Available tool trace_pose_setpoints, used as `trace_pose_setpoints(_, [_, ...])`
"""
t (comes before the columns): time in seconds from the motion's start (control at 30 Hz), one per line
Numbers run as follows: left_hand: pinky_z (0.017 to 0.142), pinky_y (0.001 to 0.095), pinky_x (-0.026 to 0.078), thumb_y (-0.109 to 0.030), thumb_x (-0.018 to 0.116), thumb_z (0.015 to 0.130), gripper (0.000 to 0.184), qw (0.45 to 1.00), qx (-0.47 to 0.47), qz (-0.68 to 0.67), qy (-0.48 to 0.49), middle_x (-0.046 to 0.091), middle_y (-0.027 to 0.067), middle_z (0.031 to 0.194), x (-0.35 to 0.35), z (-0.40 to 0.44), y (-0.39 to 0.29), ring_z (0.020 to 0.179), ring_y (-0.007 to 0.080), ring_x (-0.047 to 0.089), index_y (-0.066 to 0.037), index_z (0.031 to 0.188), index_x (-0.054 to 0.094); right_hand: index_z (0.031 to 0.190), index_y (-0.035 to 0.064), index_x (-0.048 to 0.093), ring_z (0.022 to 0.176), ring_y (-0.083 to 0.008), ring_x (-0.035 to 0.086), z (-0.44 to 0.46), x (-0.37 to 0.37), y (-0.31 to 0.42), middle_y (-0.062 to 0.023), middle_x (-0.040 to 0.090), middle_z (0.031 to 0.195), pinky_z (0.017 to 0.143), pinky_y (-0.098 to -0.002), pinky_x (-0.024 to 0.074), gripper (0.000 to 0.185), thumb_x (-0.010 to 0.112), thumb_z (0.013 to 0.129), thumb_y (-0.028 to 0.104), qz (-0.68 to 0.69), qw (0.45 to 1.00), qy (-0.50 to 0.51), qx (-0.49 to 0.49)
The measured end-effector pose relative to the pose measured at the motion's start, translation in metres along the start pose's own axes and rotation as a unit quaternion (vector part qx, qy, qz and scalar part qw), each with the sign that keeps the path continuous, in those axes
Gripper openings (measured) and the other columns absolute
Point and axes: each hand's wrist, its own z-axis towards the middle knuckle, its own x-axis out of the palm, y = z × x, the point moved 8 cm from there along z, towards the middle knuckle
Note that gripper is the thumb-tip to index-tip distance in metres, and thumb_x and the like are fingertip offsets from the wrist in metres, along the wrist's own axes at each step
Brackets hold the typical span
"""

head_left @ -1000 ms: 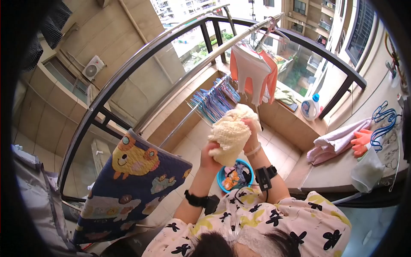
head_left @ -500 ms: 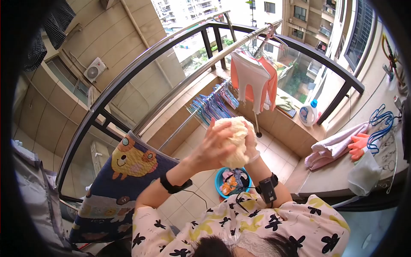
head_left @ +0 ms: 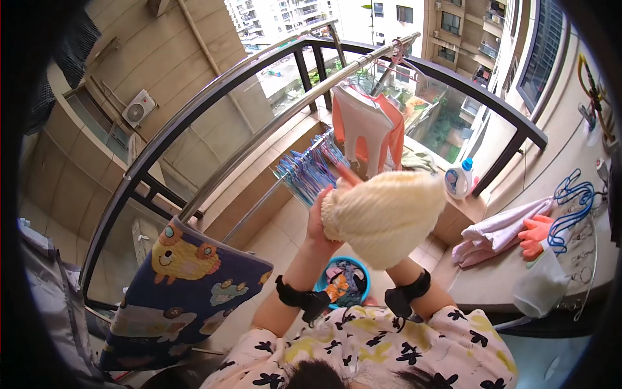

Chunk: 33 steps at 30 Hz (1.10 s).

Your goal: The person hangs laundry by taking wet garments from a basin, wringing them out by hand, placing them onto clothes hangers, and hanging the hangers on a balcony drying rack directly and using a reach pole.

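Observation:
A cream plush cloth [head_left: 389,217] hangs spread between my hands in front of my chest, its surface ribbed and fluffy. My left hand [head_left: 321,217] grips its left edge, with a finger raised above the cloth. On the other side my right forearm [head_left: 424,295] rises behind the cloth, which covers my right hand; the cloth's right side is held up there, though the fingers do not show. Below the cloth, a blue basin [head_left: 367,280] on the tiled floor contains a heap of mixed-colour clothes [head_left: 342,285].
Blue and purple hangers [head_left: 308,170] crowd a low rail. White and coral clothes [head_left: 366,126] hang from the upper rod [head_left: 285,120]. A patterned dark blue blanket [head_left: 178,298] drapes at left. The right ledge bears a detergent bottle [head_left: 459,180], pink cloth [head_left: 495,232] and coral gloves [head_left: 535,235].
The cream cloth was bunched between both hands; now it is opened out wider and lies further right. My right hand has gone behind it. The view has shifted slightly.

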Motion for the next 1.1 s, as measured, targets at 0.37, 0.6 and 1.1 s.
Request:
trace_pose_setpoints(0.37, [0.066, 0.0344, 0.049, -0.019, 0.048, 0.085, 0.02, 0.784, -0.375, 0.425, 0.254, 0.062, 0.0073, 0.083, 0.038, 0.097, 0.095, 0.074, 0.0188, 0.061, -0.003, 0.087, 0.06, 0.095, 0.005, 0.054, 0.093, -0.0224, 0.056, -0.027, -0.019, 0.047, -0.0109, 0.055, 0.093, 0.083, -0.0331, 0.0457, 0.026, 0.055, 0.073, 0.02, -0.52, 0.759, 0.354, -0.168])
trace_pose_setpoints(0.6, [0.061, 0.0376, 0.044, -0.015, 0.042, 0.086, 0.025, 0.536, -0.267, 0.751, 0.28, 0.063, 0.013, 0.086, 0.022, 0.195, 0.125, 0.072, 0.0248, 0.061, -0.003, 0.095, 0.062, 0.066, 0.012, 0.05, 0.064, -0.0189, 0.057, -0.019, -0.044, 0.05, -0.0015, 0.053, 0.065, 0.061, -0.0306, 0.0487, 0.01, 0.056, 0.067, 0.019, -0.675, 0.504, 0.446, -0.304])
trace_pose_setpoints(1.1, [0.062, 0.0354, 0.048, -0.021, 0.061, 0.075, 0.021, 0.607, -0.148, 0.781, 0.006, 0.064, 0.0115, 0.08, 0.007, 0.251, 0.083, 0.072, 0.0227, 0.063, -0.003, 0.086, 0.064, 0.07, 0.0101, 0.049, 0.074, -0.0185, 0.055, -0.003, -0.125, 0.033, -0.0003, 0.053, 0.07, 0.077, -0.0335, 0.0474, 0.01, 0.057, 0.069, 0.016, -0.684, 0.438, 0.458, -0.361])
